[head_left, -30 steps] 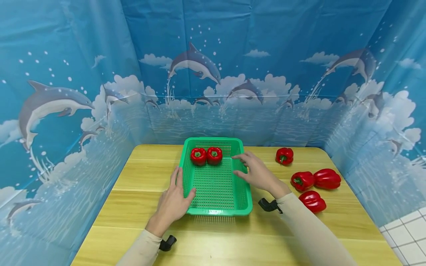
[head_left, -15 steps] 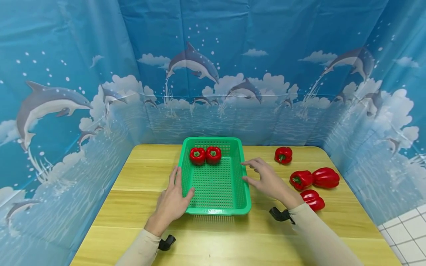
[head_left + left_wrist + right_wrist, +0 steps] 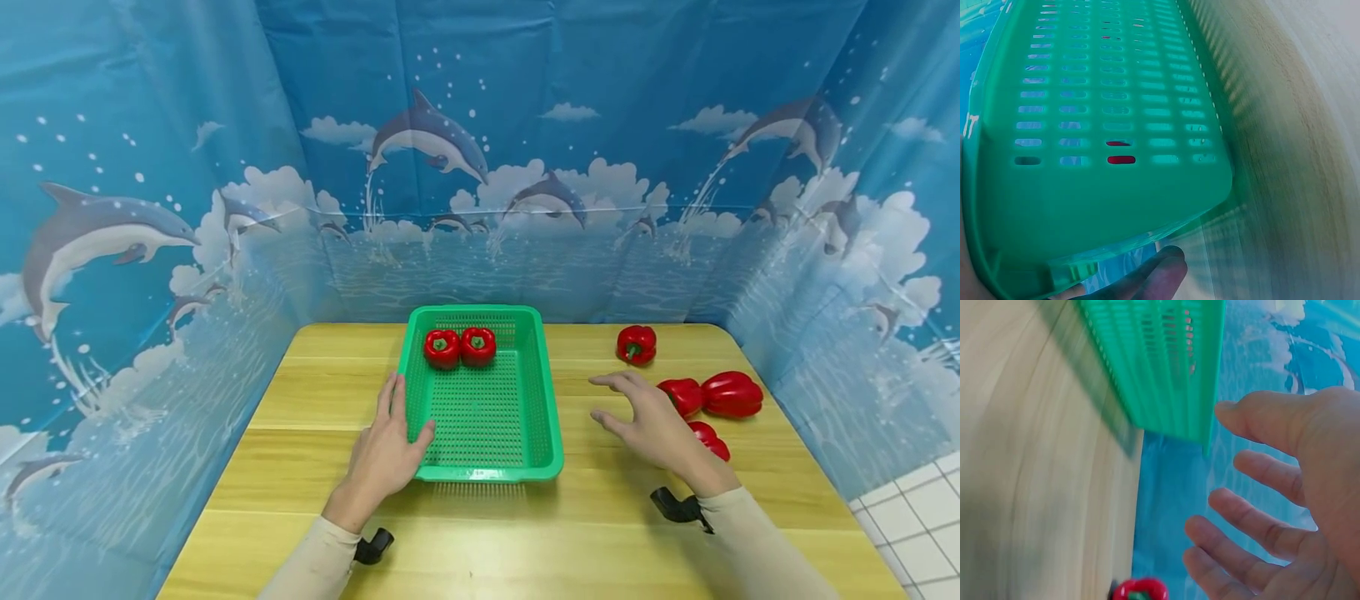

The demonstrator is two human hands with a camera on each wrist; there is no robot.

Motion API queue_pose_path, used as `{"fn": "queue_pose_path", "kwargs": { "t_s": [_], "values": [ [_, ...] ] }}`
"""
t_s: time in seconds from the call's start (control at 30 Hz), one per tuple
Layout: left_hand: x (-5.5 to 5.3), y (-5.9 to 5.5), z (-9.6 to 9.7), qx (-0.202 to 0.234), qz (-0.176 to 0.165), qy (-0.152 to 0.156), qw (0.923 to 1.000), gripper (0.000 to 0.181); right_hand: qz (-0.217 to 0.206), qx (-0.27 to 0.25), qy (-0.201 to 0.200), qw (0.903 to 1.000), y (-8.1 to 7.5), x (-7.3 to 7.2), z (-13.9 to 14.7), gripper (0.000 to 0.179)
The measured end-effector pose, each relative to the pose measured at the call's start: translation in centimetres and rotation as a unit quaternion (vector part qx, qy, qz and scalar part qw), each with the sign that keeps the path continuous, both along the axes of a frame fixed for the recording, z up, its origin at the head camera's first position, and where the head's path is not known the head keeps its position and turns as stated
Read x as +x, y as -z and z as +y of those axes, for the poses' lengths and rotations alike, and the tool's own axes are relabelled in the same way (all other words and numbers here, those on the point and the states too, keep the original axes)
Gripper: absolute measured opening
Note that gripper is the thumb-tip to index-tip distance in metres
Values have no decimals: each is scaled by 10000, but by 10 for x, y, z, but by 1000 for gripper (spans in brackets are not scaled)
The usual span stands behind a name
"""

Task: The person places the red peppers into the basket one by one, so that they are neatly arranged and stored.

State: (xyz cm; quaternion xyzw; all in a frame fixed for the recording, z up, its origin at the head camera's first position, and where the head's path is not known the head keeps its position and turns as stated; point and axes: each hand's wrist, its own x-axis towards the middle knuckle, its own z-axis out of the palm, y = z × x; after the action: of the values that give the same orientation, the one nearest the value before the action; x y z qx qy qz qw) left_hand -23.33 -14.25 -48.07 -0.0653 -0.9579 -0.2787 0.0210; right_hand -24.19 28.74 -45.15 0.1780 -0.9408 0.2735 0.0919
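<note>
**Right hand waits wide between basket and peppers**

And here's the right hand [image 3: 652, 425], right of centre in the frame, thumb and fingers well apart, nothing between them! It's over the pale yellow wooden table [image 3: 480, 550], near three red bell peppers: one partly hidden pepper [image 3: 682, 397], one elongated pepper [image 3: 732, 394] touching it, and one half-covered pepper [image 3: 711, 440] below. A lone stemmed pepper [image 3: 636, 345] sits just above.

Over to frame centre, and it's the green perforated plastic basket [image 3: 538, 400]! Two glossy peppers stand side by side in its upper left: a left-hand pepper [image 3: 442, 348] and a right-hand pepper [image 3: 478, 346], stems up.

The left hand [image 3: 384, 454] rests at the basket's left rim, fingers straight, thumb spread away from them. Behind it all, a blue dolphin-print curtain [image 3: 525, 83] fills the upper frame!
</note>
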Motion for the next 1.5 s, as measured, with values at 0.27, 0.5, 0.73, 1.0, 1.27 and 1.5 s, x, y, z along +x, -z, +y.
{"fn": "queue_pose_path", "kwargs": {
  "t_s": [0.27, 0.5, 0.73, 1.0, 1.27, 1.5],
  "values": [
    [0, 1, -2, 2, 135, 8, 9999, 100, 222, 13, 237, 9995, 2, 14, 29, 55],
    [-1, 2, -2, 21, 66, 10, 10000, 101, 812, 216, 348, 9959, 11, 22, 58, 58],
    [-1, 2, -1, 46, 130, -13, 9999, 101, 710, 283, 558, 9955, 19, 28, 81, 60],
    [1, 1, -2, 113, 133, -18, 9998, 101, 325, 261, 640, 9971, 32, 42, 102, 64],
    [1, 2, -1, 62, 96, -39, 9999, 100, -345, 336, 696, 9964, 40, 47, 112, 67],
    [0, 2, -2, 119, 74, -37, 9999, 101, -153, 415, 513, 9977, 47, 46, 111, 69]
  ]
}}
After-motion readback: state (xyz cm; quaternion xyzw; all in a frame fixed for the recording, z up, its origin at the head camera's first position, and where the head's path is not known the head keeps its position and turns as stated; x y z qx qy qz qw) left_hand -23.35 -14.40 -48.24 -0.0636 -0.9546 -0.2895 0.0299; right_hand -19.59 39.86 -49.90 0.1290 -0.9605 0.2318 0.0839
